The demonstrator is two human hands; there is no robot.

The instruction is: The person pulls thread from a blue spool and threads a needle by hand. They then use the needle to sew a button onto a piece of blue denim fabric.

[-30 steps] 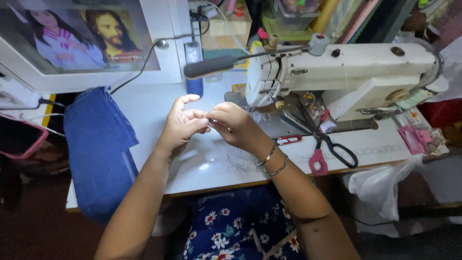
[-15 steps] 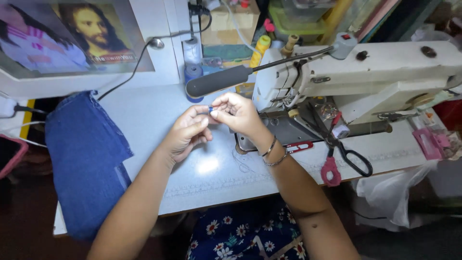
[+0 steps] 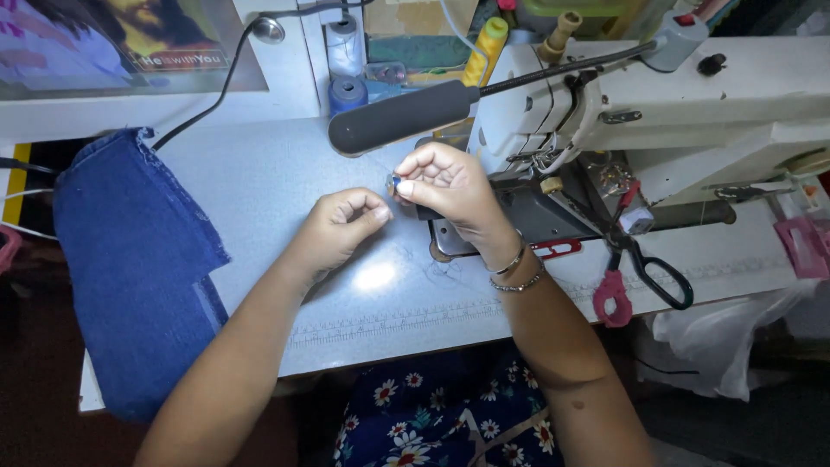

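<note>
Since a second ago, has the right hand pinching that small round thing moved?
Yes. The right hand, pinching a small round metal piece, has moved up the table toward the white sewing machine, away from the table's front edge.

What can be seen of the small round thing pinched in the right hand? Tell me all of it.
The small round bluish metal piece, perhaps a bobbin, is mostly hidden. Only a shiny edge with a blue tint shows between the thumb and fingertips of the right hand, which pinches it above the pale grey sewing table, just in front of the white sewing machine. The left hand is close beside it, fingers curled, not clearly touching it. Whether thread is wound on it cannot be told.
</note>
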